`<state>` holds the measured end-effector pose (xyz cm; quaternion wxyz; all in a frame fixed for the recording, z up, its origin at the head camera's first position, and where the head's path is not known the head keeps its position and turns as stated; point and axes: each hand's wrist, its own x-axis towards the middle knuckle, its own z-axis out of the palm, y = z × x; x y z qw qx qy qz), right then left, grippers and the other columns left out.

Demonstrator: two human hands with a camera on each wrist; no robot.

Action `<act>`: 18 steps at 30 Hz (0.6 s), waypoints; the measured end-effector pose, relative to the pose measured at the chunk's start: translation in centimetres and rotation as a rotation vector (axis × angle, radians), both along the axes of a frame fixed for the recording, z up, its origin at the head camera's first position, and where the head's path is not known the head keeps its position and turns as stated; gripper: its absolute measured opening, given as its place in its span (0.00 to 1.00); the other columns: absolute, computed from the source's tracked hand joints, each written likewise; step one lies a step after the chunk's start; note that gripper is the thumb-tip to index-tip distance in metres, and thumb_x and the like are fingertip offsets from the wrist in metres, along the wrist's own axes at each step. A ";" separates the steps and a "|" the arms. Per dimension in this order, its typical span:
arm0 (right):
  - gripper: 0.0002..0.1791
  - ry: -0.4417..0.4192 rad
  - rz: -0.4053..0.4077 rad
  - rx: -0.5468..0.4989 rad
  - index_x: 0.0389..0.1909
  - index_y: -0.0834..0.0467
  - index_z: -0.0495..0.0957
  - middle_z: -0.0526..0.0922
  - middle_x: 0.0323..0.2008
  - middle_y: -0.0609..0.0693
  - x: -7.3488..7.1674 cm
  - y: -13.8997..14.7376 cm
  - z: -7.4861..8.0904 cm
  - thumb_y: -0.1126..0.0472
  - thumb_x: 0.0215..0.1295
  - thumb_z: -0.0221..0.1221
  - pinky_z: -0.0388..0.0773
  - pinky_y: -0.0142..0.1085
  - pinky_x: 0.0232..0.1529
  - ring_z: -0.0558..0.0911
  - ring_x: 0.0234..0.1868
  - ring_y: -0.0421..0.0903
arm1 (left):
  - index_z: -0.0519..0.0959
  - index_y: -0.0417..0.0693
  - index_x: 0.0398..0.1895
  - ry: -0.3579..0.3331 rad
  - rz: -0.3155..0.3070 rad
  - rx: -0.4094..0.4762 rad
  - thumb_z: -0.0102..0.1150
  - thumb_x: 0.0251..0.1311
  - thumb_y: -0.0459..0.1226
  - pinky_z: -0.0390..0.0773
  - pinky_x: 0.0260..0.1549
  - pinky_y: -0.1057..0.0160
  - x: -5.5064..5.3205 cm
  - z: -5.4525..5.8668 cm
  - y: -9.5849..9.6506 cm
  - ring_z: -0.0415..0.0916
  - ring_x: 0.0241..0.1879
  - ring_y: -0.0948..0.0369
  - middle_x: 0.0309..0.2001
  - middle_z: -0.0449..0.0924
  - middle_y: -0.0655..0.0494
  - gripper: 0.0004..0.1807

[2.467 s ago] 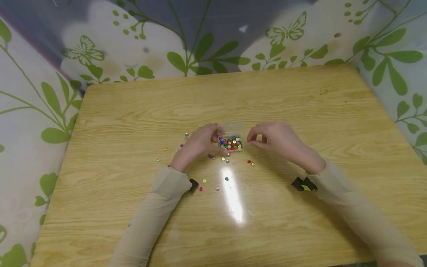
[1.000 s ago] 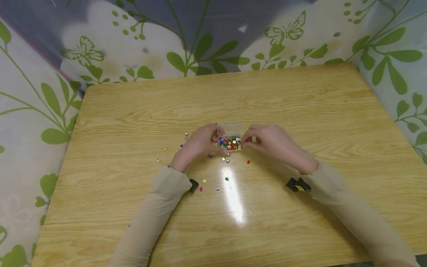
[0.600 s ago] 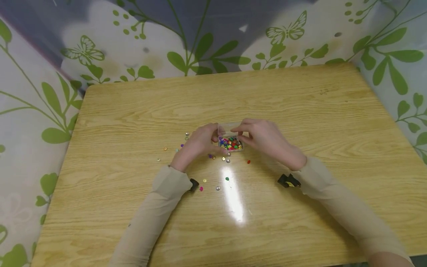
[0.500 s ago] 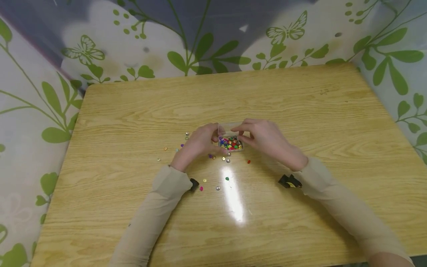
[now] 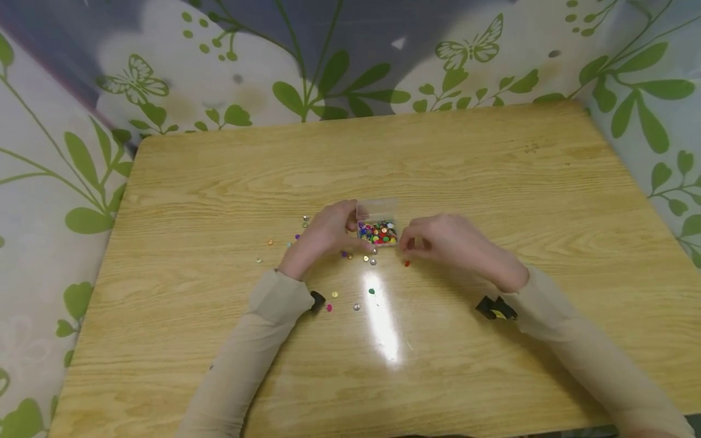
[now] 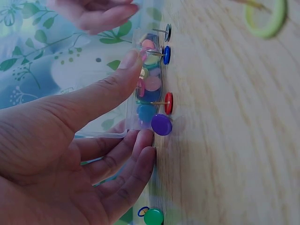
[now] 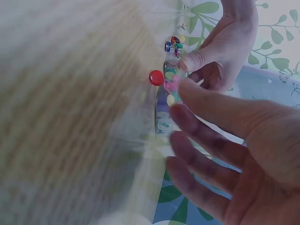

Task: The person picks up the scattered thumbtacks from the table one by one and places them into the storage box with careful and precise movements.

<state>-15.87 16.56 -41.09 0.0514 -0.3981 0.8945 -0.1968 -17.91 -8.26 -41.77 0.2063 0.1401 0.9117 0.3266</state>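
Note:
A small clear plastic box [image 5: 378,233] of colourful thumbtacks stands on the table with its transparent lid [image 5: 378,209] raised. My left hand [image 5: 328,230] holds the box from its left side, thumb at the front and fingers behind. To the right of the box, my right hand [image 5: 446,240] is low over the table, its fingertips just above a red thumbtack [image 5: 407,263]. In the right wrist view the thumb and fingers [image 7: 201,126] are bent but apart, with nothing seen between them; that red tack lies just beyond their tips.
Several loose thumbtacks lie in front of and left of the box, including a green one [image 5: 372,291], a pink one [image 5: 329,308] and a silver one [image 5: 357,307]. The wooden table [image 5: 465,164] meets a leaf-patterned wall covering [image 5: 246,91] at the back.
The right hand went to the box's right edge and over its contents, then drew back right and down to the red thumbtack. A gold tack beside it is gone. The left hand stayed.

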 end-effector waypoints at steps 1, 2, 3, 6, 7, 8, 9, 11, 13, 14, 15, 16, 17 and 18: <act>0.06 -0.020 0.022 0.006 0.36 0.50 0.87 0.87 0.34 0.40 0.1 0.0 -0.1 0.58 0.58 0.73 0.79 0.31 0.31 0.80 0.28 0.33 | 0.75 0.48 0.59 0.001 0.000 -0.003 0.81 0.46 0.47 0.76 0.51 0.55 0.0 0.0 0.0 0.76 0.49 0.56 0.47 0.79 0.53 0.37; 0.07 -0.041 0.040 0.008 0.36 0.50 0.87 0.87 0.34 0.40 0.2 0.1 -0.3 0.58 0.57 0.73 0.81 0.32 0.34 0.82 0.30 0.33 | 0.75 0.48 0.59 0.002 0.000 -0.004 0.81 0.46 0.47 0.76 0.51 0.55 0.0 0.0 0.0 0.76 0.49 0.56 0.47 0.79 0.53 0.37; 0.07 -0.052 0.053 0.014 0.36 0.50 0.87 0.87 0.35 0.40 0.3 0.1 -0.4 0.58 0.56 0.73 0.82 0.33 0.36 0.83 0.32 0.34 | 0.75 0.48 0.59 0.002 0.000 -0.004 0.81 0.46 0.47 0.76 0.51 0.55 0.0 0.0 0.0 0.76 0.49 0.56 0.47 0.79 0.53 0.37; 0.07 -0.061 0.067 0.025 0.35 0.50 0.87 0.86 0.34 0.40 0.4 0.1 -0.7 0.60 0.55 0.74 0.83 0.35 0.39 0.84 0.34 0.35 | 0.76 0.48 0.58 0.002 0.004 -0.002 0.81 0.46 0.47 0.76 0.51 0.55 0.0 0.0 0.0 0.76 0.49 0.56 0.47 0.79 0.53 0.36; 0.07 -0.056 0.068 0.023 0.34 0.49 0.87 0.86 0.33 0.40 0.4 0.2 -0.8 0.61 0.55 0.74 0.83 0.35 0.39 0.84 0.34 0.35 | 0.76 0.47 0.58 0.002 0.005 0.000 0.81 0.47 0.47 0.76 0.50 0.55 0.0 0.0 0.0 0.76 0.49 0.56 0.47 0.79 0.53 0.36; 0.06 -0.051 0.068 0.019 0.33 0.49 0.87 0.85 0.33 0.40 0.4 0.2 -0.9 0.62 0.56 0.73 0.82 0.34 0.39 0.84 0.34 0.36 | 0.76 0.47 0.58 0.002 0.004 0.001 0.81 0.47 0.47 0.76 0.50 0.55 0.0 0.0 0.0 0.76 0.49 0.56 0.47 0.79 0.53 0.36; 0.06 -0.047 0.064 0.014 0.33 0.49 0.87 0.86 0.33 0.39 0.4 0.2 -0.9 0.62 0.56 0.73 0.83 0.34 0.39 0.84 0.34 0.36 | 0.76 0.47 0.58 0.000 0.005 0.002 0.81 0.47 0.47 0.76 0.50 0.56 0.1 0.0 0.0 0.76 0.49 0.56 0.47 0.79 0.53 0.36; 0.06 -0.049 0.052 -0.005 0.32 0.49 0.87 0.86 0.33 0.40 0.3 0.3 -1.0 0.63 0.57 0.72 0.83 0.34 0.40 0.84 0.34 0.36 | 0.76 0.47 0.59 -0.001 0.005 0.003 0.81 0.47 0.47 0.76 0.50 0.56 0.1 0.0 0.0 0.76 0.49 0.56 0.47 0.79 0.53 0.36; 0.06 -0.058 0.030 -0.025 0.33 0.49 0.86 0.87 0.34 0.40 0.2 0.3 -1.0 0.64 0.59 0.71 0.83 0.34 0.40 0.85 0.35 0.36 | 0.76 0.48 0.59 -0.004 0.005 0.000 0.81 0.47 0.47 0.76 0.51 0.56 0.1 0.0 0.1 0.76 0.49 0.56 0.48 0.79 0.53 0.36; 0.06 -0.064 0.020 -0.033 0.33 0.50 0.86 0.88 0.34 0.40 0.2 0.3 -1.0 0.64 0.59 0.71 0.83 0.34 0.40 0.85 0.35 0.36 | 0.76 0.48 0.59 -0.007 0.007 -0.002 0.81 0.47 0.47 0.76 0.51 0.56 0.1 0.1 0.1 0.76 0.50 0.56 0.48 0.79 0.53 0.36; 0.06 -0.070 0.010 -0.040 0.34 0.50 0.86 0.88 0.35 0.40 0.2 0.3 -1.0 0.64 0.60 0.71 0.83 0.34 0.40 0.85 0.35 0.37 | 0.76 0.48 0.59 -0.009 0.009 -0.003 0.81 0.46 0.47 0.76 0.51 0.55 0.1 0.1 0.1 0.76 0.50 0.56 0.48 0.79 0.54 0.36; 0.06 -0.073 0.001 -0.041 0.34 0.50 0.87 0.88 0.35 0.41 0.1 0.3 -1.0 0.65 0.60 0.70 0.83 0.34 0.40 0.86 0.35 0.37 | 0.76 0.48 0.59 -0.010 0.011 -0.004 0.82 0.46 0.47 0.76 0.51 0.55 0.1 0.1 0.1 0.76 0.50 0.57 0.48 0.79 0.54 0.37; 0.06 -0.076 -0.006 -0.042 0.35 0.50 0.87 0.89 0.36 0.41 0.1 0.3 -0.9 0.65 0.61 0.70 0.83 0.34 0.40 0.86 0.35 0.37 | 0.76 0.48 0.59 -0.011 0.011 -0.008 0.81 0.46 0.47 0.76 0.52 0.55 0.0 0.1 0.1 0.76 0.50 0.56 0.48 0.79 0.54 0.37; 0.06 -0.079 -0.009 -0.039 0.35 0.51 0.87 0.89 0.36 0.42 0.1 0.3 -0.9 0.65 0.61 0.70 0.84 0.35 0.40 0.86 0.35 0.38 | 0.75 0.48 0.59 -0.011 0.010 -0.011 0.81 0.46 0.47 0.76 0.52 0.55 0.0 0.1 0.1 0.76 0.50 0.56 0.48 0.79 0.54 0.36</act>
